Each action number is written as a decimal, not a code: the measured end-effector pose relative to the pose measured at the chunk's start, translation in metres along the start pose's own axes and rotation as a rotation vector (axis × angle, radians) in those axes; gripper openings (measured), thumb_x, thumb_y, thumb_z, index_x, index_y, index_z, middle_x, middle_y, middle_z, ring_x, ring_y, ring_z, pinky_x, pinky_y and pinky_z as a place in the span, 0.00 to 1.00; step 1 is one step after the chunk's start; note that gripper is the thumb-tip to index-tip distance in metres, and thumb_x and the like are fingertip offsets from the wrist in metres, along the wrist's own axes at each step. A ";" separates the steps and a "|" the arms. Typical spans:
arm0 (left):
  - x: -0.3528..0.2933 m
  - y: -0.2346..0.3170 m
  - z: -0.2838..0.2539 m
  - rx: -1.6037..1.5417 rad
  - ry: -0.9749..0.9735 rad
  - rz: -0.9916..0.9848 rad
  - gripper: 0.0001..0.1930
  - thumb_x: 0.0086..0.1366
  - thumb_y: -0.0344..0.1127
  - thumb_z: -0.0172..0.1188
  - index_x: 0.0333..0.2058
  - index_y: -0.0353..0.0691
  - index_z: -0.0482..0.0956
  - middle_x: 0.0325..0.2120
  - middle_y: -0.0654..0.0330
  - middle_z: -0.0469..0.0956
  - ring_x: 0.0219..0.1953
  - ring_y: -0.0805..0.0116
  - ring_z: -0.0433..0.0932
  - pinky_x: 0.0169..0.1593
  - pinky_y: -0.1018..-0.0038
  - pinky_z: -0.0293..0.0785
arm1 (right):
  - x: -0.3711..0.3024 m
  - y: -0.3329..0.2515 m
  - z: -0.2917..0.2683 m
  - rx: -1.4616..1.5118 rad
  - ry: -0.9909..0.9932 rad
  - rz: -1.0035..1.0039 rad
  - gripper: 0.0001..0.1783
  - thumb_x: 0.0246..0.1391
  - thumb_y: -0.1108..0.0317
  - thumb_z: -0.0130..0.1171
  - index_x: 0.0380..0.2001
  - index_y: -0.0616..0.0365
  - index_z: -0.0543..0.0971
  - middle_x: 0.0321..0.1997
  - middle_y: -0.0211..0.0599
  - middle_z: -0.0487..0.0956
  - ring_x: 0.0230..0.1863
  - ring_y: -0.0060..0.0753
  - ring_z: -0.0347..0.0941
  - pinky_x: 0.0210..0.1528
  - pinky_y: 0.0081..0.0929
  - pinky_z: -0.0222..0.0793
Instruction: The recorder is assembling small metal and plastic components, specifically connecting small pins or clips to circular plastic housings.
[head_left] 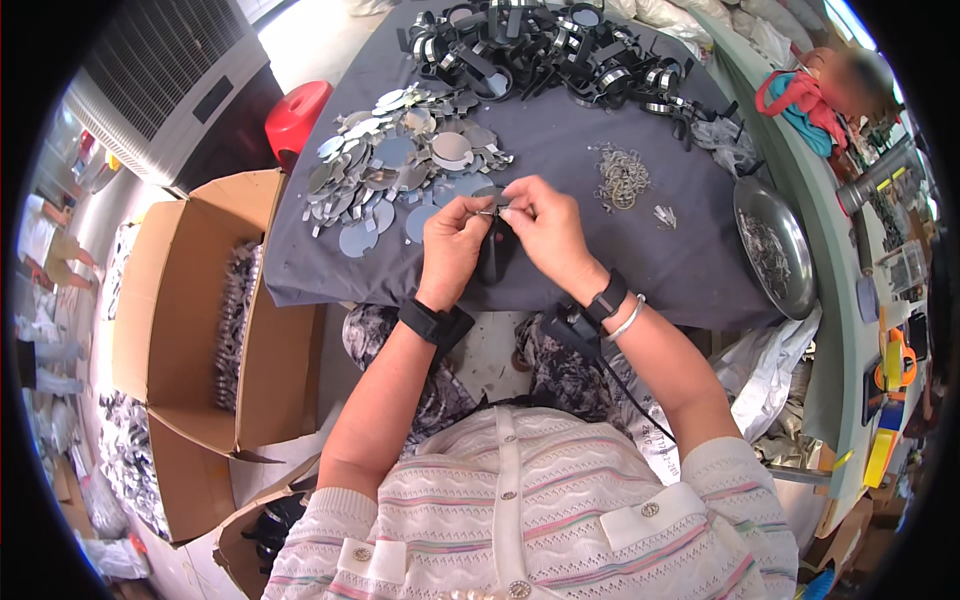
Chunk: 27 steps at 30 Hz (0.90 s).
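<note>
Both my hands meet above the near edge of a table covered in dark grey cloth (pixel 700 255). A black part (pixel 490 262), flat and elongated, hangs beneath my fingers. My left hand (pixel 455 243) pinches it near its upper end, where a small metal piece (pixel 488 212) shows. The fingers of my right hand (pixel 545 228) are pressed together at the same spot; they partly hide what they grip. Just beyond and to the left lies a heap of round metal discs with tabs (pixel 395 152). Right of my hands is a small pile of wire pieces (pixel 622 178).
Black parts with metal rings (pixel 490 55) are heaped along the far side. A steel dish (pixel 798 275) with small metal pieces sits at the right edge. An open cardboard box (pixel 190 290), a red stool (pixel 298 112) and a large vented machine (pixel 160 80) stand to the left.
</note>
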<state>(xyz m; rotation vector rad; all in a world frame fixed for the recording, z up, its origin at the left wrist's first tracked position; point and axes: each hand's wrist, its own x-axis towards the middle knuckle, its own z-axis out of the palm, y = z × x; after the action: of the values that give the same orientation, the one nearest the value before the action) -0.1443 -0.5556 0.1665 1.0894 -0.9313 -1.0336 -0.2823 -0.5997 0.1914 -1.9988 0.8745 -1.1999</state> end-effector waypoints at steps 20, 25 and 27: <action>-0.004 0.009 -0.003 0.043 -0.015 -0.094 0.11 0.61 0.26 0.54 0.42 0.38 0.78 0.24 0.65 0.79 0.17 0.86 0.68 0.16 0.86 0.59 | -0.009 0.009 0.006 0.163 0.051 0.227 0.05 0.51 0.76 0.60 0.27 0.64 0.75 0.22 0.30 0.77 0.24 0.17 0.72 0.28 0.20 0.70; -0.003 0.014 -0.003 0.030 -0.015 -0.117 0.10 0.60 0.26 0.56 0.41 0.38 0.78 0.24 0.64 0.79 0.17 0.86 0.68 0.16 0.87 0.58 | -0.008 0.006 0.010 0.197 0.075 0.195 0.07 0.52 0.75 0.60 0.25 0.65 0.74 0.20 0.32 0.76 0.21 0.17 0.70 0.26 0.21 0.69; -0.002 0.013 -0.002 0.029 -0.008 -0.122 0.10 0.59 0.25 0.56 0.41 0.38 0.78 0.23 0.64 0.79 0.17 0.86 0.68 0.16 0.87 0.58 | -0.008 0.011 0.010 0.169 0.071 0.189 0.07 0.52 0.75 0.60 0.25 0.65 0.74 0.20 0.31 0.76 0.21 0.17 0.70 0.26 0.21 0.70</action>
<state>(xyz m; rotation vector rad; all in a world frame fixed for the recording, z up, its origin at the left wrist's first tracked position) -0.1406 -0.5511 0.1786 1.1787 -0.8977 -1.1283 -0.2789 -0.5976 0.1752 -1.7090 0.9416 -1.2004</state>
